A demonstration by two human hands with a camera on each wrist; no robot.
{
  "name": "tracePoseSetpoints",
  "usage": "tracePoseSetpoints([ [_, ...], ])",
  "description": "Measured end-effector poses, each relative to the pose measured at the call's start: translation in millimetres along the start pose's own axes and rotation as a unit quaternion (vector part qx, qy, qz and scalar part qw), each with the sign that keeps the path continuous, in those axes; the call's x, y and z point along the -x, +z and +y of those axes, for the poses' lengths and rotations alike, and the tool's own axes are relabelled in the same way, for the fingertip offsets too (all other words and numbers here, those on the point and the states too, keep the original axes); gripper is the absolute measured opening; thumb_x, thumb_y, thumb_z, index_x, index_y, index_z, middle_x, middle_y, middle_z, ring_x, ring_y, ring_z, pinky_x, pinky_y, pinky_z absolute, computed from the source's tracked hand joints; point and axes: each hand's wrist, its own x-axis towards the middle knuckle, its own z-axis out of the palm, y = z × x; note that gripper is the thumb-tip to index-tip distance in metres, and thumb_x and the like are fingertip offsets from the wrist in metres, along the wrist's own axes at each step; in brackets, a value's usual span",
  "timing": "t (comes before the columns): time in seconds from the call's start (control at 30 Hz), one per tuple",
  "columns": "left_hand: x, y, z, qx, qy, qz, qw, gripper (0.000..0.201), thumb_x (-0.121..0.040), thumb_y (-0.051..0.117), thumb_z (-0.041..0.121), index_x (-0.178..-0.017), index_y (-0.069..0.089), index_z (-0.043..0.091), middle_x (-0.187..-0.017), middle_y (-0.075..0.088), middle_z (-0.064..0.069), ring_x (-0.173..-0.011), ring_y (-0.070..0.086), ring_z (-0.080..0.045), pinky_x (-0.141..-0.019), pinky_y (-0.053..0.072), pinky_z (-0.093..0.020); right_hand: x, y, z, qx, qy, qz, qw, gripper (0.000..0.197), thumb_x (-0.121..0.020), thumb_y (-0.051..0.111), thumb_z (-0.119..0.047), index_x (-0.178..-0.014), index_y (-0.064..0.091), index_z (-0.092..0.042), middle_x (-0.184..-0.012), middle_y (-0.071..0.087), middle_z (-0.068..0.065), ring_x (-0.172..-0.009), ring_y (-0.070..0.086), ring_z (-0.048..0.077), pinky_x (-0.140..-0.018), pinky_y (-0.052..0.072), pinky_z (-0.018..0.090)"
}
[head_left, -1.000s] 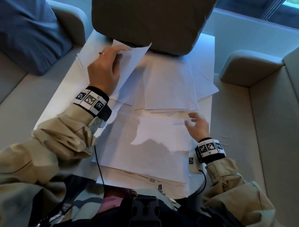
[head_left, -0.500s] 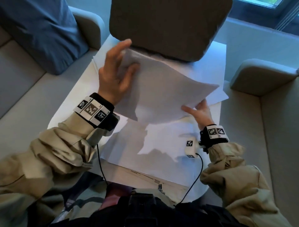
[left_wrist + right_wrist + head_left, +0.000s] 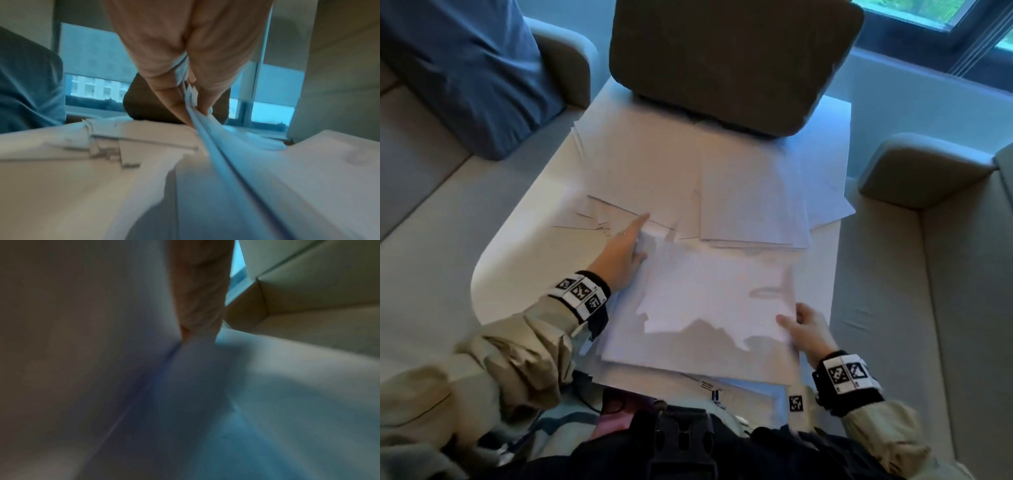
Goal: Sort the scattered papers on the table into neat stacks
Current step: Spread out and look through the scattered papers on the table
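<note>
Here both hands are pinching one sheet (image 3: 717,294) over the near stack (image 3: 688,359): left hand (image 3: 619,258) its left edge, right hand (image 3: 806,329) its right corner.

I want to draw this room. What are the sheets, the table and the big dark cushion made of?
The sheets look like thin matte paper: they lie flat, overlap, and bend where the left hand holds them. The table looks like a smooth, hard white board, maybe laminate. The cushion looks like soft matte fabric with rounded corners.
</note>
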Motion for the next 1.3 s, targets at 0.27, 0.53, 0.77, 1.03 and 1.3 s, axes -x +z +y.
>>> tracePoseSetpoints([
  [0.27,7,33,-25,-0.062,-0.163,-0.068,0.982,0.071,-0.086,0.062,0.020,-0.143,0.022,0.003,-0.143,0.026,-0.021,-0.134,0.028,-0.034,-0.109,0.030,-0.037,-2,14,-22,0.182,0.093,0.072,0.976,0.076,-0.074,0.074,-0.042,-0.130,0.045,0.000,-0.133,0.039,0.024,-0.123,0.043,0.037,-0.103,0.037,0.035],
  [0.53,5,30,-37,-0.116,-0.250,-0.063,0.959,0.063,-0.083,0.060,0.036,-0.134,0.033,0.010,-0.141,0.028,-0.019,-0.133,0.021,-0.039,-0.104,0.034,-0.049,15,81,-44,0.276,-0.008,0.013,0.961,0.091,-0.066,0.082,-0.041,-0.133,0.034,-0.002,-0.131,0.035,0.013,-0.123,0.039,0.029,-0.106,0.035,0.032],
  [0.77,22,39,-37,-0.228,-0.185,-0.076,0.953,0.058,-0.088,0.056,0.038,-0.138,0.035,0.018,-0.155,0.011,-0.017,-0.142,-0.003,-0.041,-0.112,0.018,-0.054,-9,94,-68,0.301,-0.064,-0.056,0.950,0.043,-0.078,0.070,-0.040,-0.105,0.051,-0.012,-0.111,0.052,0.007,-0.098,0.053,0.022,-0.087,0.045,0.030],
  [1.03,36,46,-38,-0.148,-0.142,-0.063,0.977,0.055,-0.089,0.056,0.035,-0.138,0.036,0.019,-0.152,0.018,-0.005,-0.136,0.026,-0.024,-0.107,0.032,-0.036,-89,48,-114,0.221,-0.115,0.153,0.956,0.050,-0.083,0.067,-0.023,-0.125,0.050,-0.003,-0.130,0.040,0.017,-0.121,0.043,0.033,-0.099,0.040,0.036],
  [1.3,37,42,-39,-0.167,-0.151,-0.066,0.972,0.057,-0.088,0.054,0.046,-0.137,0.035,0.025,-0.151,0.023,-0.001,-0.133,0.029,-0.023,-0.102,0.037,-0.039,-133,36,-127,0.232,0.092,0.152,0.956,0.111,-0.063,0.077,-0.061,-0.138,0.031,0.007,-0.140,0.031,0.022,-0.133,0.029,0.037,-0.108,0.029,0.046],
])
